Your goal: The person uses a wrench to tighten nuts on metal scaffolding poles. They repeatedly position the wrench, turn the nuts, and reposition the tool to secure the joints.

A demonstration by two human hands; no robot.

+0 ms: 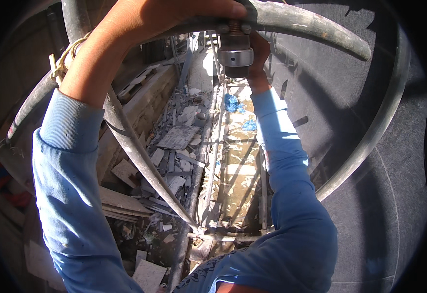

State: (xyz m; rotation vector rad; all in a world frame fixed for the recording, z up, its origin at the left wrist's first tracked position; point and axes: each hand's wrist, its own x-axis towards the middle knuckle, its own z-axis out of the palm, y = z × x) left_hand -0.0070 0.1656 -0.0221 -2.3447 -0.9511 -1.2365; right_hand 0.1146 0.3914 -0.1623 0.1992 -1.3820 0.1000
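Note:
At the top of the view a grey metal scaffold pole [311, 27] crosses in front of me. My left hand [160, 17] is closed over it, the thumb lying along it beside a threaded clamp bolt [234, 27]. Just below the bolt is what looks like the head of a socket wrench [235, 57], dark with a silver collar. My right hand [259, 51] is closed behind that head, its fingers mostly hidden. The wrench's handle does not show.
Another pole [140, 156] slants down left of centre, and one [379, 132] curves at right. Cord [62, 66] ties a joint at left. Far below lie broken boards and rubble [179, 136] and blue scraps [233, 104]. A dark wall [370, 210] rises at right.

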